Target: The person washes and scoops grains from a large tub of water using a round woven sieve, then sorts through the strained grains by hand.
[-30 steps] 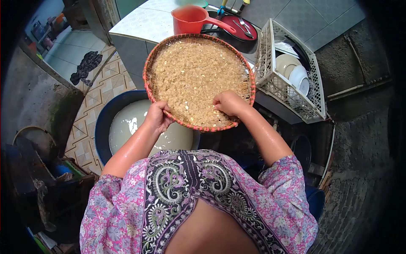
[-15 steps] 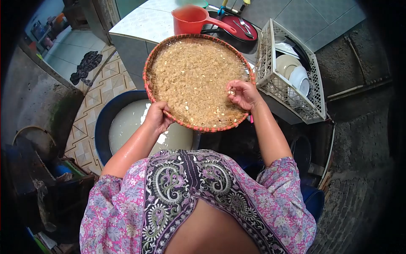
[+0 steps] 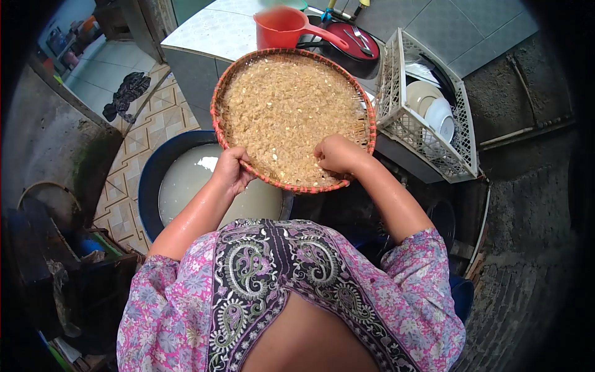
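1. Here's the tray point(image 3: 291, 186), up in front of the body, partly over the tub point(image 3: 145, 186) from this view, with cloudy liquid point(image 3: 186, 180) below.
2. Left hand point(image 3: 233, 167) has a firm grip on the near-left rim, thumb on top.
3. Right hand point(image 3: 338, 154) is down at the near-right side, fingers curled in against the grain point(image 3: 279, 111). Whether they pinch anything, I can't tell; the fingertips are hidden.
4. Progress check: the grain is spread over most of the tray, so that part looks done. Pale pieces point(image 3: 275, 157) lie scattered through it, so the 2 aren't separated. Bare weave shows at the right. How much remains, the picture can't settle.
5. Beyond the tray, a red dipper point(image 3: 276, 28) sits on the counter point(image 3: 204, 34), cutlery point(image 3: 361, 38) lies on a pan point(image 3: 350, 56), and dishes point(image 3: 440, 118) lean in a crate point(image 3: 392, 80).
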A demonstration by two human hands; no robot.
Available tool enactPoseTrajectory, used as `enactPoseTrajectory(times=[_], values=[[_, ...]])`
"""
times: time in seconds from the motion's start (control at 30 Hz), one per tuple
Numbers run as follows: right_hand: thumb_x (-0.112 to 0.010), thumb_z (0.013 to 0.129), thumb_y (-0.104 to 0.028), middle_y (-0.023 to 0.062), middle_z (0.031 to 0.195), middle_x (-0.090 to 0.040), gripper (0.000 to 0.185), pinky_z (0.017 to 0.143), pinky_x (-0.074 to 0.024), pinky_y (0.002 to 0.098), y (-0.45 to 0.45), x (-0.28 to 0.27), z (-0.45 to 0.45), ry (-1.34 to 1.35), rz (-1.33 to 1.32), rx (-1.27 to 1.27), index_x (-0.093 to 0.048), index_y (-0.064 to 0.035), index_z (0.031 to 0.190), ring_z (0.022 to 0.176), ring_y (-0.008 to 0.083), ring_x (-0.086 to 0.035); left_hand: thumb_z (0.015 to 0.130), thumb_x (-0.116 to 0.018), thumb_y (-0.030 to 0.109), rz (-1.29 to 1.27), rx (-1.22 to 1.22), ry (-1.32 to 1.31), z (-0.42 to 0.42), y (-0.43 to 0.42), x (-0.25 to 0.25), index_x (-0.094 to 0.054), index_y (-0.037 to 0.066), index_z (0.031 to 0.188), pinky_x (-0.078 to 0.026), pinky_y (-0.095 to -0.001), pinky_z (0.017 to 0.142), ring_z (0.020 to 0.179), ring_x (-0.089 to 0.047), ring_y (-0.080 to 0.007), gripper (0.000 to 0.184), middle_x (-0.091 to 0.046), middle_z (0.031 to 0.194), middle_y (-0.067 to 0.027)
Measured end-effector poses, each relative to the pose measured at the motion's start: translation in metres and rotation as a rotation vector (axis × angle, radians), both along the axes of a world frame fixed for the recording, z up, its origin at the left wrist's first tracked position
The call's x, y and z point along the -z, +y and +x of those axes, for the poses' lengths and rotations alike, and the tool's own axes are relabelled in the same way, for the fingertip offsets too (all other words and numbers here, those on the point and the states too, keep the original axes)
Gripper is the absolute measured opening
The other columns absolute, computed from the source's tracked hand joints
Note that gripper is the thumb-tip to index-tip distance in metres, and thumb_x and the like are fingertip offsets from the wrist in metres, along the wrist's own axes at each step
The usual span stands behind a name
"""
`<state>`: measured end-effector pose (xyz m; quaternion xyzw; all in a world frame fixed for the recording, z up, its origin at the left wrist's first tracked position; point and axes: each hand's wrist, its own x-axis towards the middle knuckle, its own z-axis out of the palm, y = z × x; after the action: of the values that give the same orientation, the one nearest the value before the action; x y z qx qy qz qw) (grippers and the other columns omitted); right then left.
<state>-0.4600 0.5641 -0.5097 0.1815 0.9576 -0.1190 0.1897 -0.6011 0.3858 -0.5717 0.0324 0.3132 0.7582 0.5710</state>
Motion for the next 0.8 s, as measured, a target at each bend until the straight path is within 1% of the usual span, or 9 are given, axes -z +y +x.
enactPoseTrajectory(times=[0.17,0.3,0.37,0.43,0.6,0.7,0.73,0.77,0.8], values=[[-0.050,0.059,-0.006,0.0147,0.072,-0.057,0.019,0.063,-0.0434,0.0350,0.000,0.020,0.000,-0.039,0.230,-0.028,-0.059,-0.0050,0.076,0.071,0.0295,-0.055,0.055,-0.035,0.001,-0.008,0.007,-0.011,0.000,0.000,0.001,-0.022,-0.007,0.113,-0.040,-0.0505,0.077,0.092,-0.046,-0.0356,0.060,-0.041,0.101,-0.0229],[-0.051,0.060,-0.007,0.0143,0.071,-0.057,0.017,0.060,-0.0438,0.0329,0.008,0.006,0.003,0.065,0.114,-0.059,-0.059,-0.0047,0.075,0.068,0.0269,-0.056,0.055,-0.035,0.002,0.003,0.002,-0.002,-0.001,0.002,0.005,-0.021,-0.008,0.112,-0.040,-0.0509,0.076,0.092,-0.046,-0.0358,0.060,-0.041,0.102,-0.0234],[-0.054,0.063,-0.010,0.0098,0.064,-0.057,0.011,0.055,-0.0432,0.0299,0.025,0.009,0.012,0.322,-0.205,0.131,-0.057,-0.0032,0.070,0.061,0.0194,-0.055,0.055,-0.036,0.002,0.002,0.002,-0.036,-0.001,0.001,0.003,-0.023,-0.008,0.111,-0.041,-0.0508,0.076,0.091,-0.047,-0.0357,0.059,-0.042,0.101,-0.0238],[-0.054,0.071,-0.015,0.0025,0.056,-0.052,0.012,0.044,-0.0380,0.0226,0.032,-0.001,0.015,0.281,-0.665,0.470,-0.053,-0.0032,0.068,0.047,0.0092,-0.047,0.055,-0.036,0.002,-0.015,0.001,-0.026,-0.002,0.000,0.005,-0.023,-0.008,0.111,-0.041,-0.0505,0.076,0.090,-0.047,-0.0356,0.058,-0.042,0.100,-0.0235],[-0.053,0.072,-0.012,0.0029,0.057,-0.051,0.010,0.039,-0.0333,0.0184,0.048,-0.003,0.019,0.472,-1.007,0.710,-0.052,-0.0025,0.072,0.044,0.0072,-0.043,0.055,-0.036,0.002,-0.014,0.011,-0.026,0.000,0.002,0.003,-0.025,-0.008,0.109,-0.042,-0.0502,0.075,0.087,-0.049,-0.0349,0.056,-0.043,0.096,-0.0224],[-0.054,0.073,-0.014,0.0029,0.059,-0.051,0.013,0.039,-0.0327,0.0170,0.048,-0.009,0.018,0.627,-1.114,0.648,-0.052,-0.0021,0.072,0.048,0.0062,-0.046,0.056,-0.035,0.001,-0.014,-0.017,-0.016,0.001,0.001,-0.001,-0.029,-0.008,0.104,-0.049,-0.0427,0.062,0.076,-0.053,-0.0296,0.049,-0.046,0.090,-0.0186],[-0.056,0.071,-0.015,0.0054,0.061,-0.054,0.014,0.043,-0.0377,0.0219,0.051,-0.009,0.017,0.512,-0.833,0.534,-0.053,-0.0011,0.073,0.054,0.0106,-0.050,0.056,-0.035,0.001,-0.015,-0.025,-0.033,0.002,0.001,-0.002,-0.029,-0.008,0.105,-0.048,-0.0428,0.062,0.077,-0.053,-0.0298,0.050,-0.046,0.091,-0.0187],[-0.056,0.071,-0.015,0.0054,0.061,-0.054,0.014,0.043,-0.0377,0.0219,0.052,-0.005,0.016,0.511,-0.834,0.537,-0.053,-0.0011,0.073,0.054,0.0106,-0.050,0.056,-0.036,0.001,-0.014,-0.030,-0.051,0.002,0.001,-0.003,-0.028,-0.008,0.105,-0.048,-0.0429,0.062,0.077,-0.053,-0.0300,0.050,-0.046,0.091,-0.0188],[-0.056,0.070,-0.013,0.0063,0.063,-0.055,0.013,0.048,-0.0396,0.0243,0.049,-0.001,0.014,0.413,-0.271,0.369,-0.054,-0.0012,0.073,0.058,0.0130,-0.052,0.056,-0.036,0.001,-0.017,-0.025,-0.051,0.003,0.001,-0.003,-0.028,-0.008,0.105,-0.048,-0.0429,0.062,0.077,-0.053,-0.0300,0.050,-0.046,0.091,-0.0188]])
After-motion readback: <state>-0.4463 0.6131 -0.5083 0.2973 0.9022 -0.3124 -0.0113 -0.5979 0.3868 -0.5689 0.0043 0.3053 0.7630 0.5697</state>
